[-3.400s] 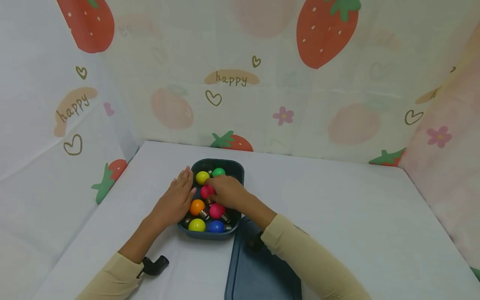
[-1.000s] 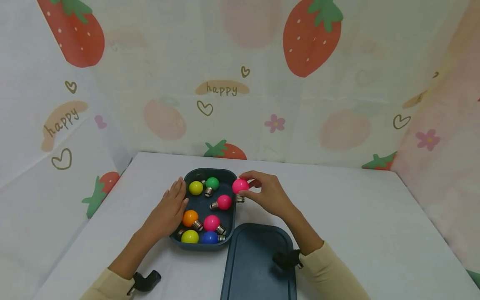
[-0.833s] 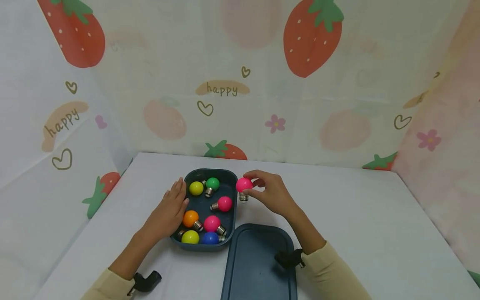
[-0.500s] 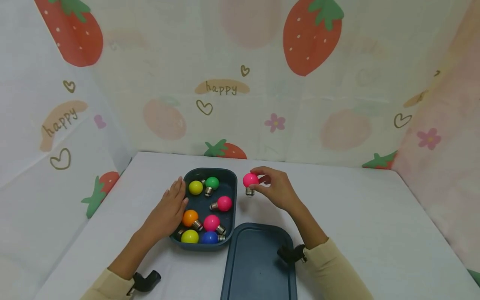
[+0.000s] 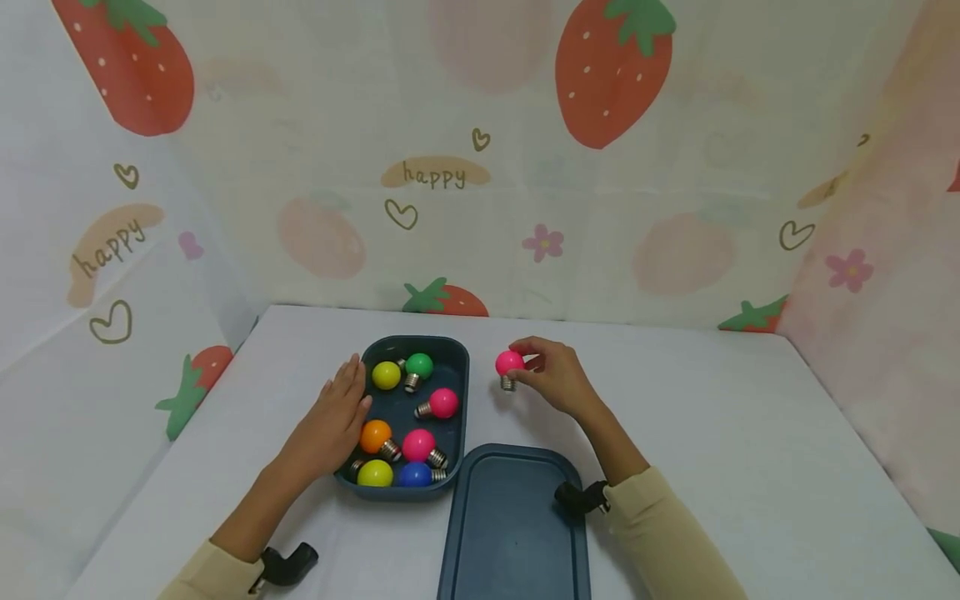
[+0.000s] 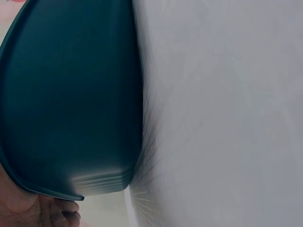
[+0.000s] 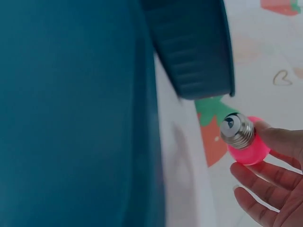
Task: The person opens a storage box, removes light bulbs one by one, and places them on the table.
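- Right hand (image 5: 555, 375): thumb and fingers pinch the pink bulb (image 5: 509, 362) by its globe, leaving the metal base free.
- Left hand (image 5: 333, 421): fingers straight, laid along the 9 o'clock side of the box (image 5: 401, 493).
- Technique (judged): a light, even pinch suits the smooth globe; the left hand should steady the box without tipping it.
- Position: bulb outside the box, at 2 o'clock from its middle, apparently raised above the table (image 5: 712, 433).
- Orientation: long axis near upright, globe at 12 o'clock, base towards 6 in the head view.
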`<state>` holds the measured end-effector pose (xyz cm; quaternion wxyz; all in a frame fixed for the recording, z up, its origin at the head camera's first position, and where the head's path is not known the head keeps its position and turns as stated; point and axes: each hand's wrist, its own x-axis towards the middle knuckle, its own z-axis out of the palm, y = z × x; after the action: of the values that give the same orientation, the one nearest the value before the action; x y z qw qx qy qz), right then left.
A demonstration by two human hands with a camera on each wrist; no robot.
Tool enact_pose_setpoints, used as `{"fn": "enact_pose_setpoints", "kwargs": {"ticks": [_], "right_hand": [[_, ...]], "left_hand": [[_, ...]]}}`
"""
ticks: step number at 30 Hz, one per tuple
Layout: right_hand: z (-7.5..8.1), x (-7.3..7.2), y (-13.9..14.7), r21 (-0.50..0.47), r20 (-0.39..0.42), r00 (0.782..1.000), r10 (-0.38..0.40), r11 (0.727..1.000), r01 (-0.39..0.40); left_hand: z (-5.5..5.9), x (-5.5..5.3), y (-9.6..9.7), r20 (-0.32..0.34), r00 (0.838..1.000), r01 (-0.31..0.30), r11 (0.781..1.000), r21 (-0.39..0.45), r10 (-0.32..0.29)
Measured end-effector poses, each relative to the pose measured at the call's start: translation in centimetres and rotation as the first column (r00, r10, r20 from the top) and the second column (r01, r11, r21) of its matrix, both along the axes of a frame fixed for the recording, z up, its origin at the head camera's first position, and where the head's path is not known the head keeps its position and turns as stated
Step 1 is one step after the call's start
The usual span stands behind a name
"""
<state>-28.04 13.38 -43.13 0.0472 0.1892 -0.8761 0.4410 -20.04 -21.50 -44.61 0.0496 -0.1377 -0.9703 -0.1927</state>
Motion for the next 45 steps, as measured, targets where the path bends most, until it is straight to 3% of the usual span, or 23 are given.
{"fn": "enact_pose_setpoints", "kwargs": {"ticks": [9, 20, 45], "right_hand": [[-1.7, -0.9, 0.6, 0.037, 0.075, 0.997, -0.023, 0.999, 0.02], [-2.8, -1.3, 1.1, 0.045, 0.112, 0.991, -0.07, 0.997, 0.065], [-3.1, -1.6, 1.1, 0.074, 0.115, 0.987, -0.116, 0.991, 0.108]], "left_hand": [[-0.1, 0.0, -0.1, -0.007, 1.0, 0.0, 1.0, 0.006, 0.0], [-0.2, 0.0, 0.2, -0.003, 1.0, -0.005, 1.0, 0.008, 0.005], [-0.2, -0.1, 0.2, 0.002, 1.0, -0.016, 1.0, 0.008, 0.016]]}}
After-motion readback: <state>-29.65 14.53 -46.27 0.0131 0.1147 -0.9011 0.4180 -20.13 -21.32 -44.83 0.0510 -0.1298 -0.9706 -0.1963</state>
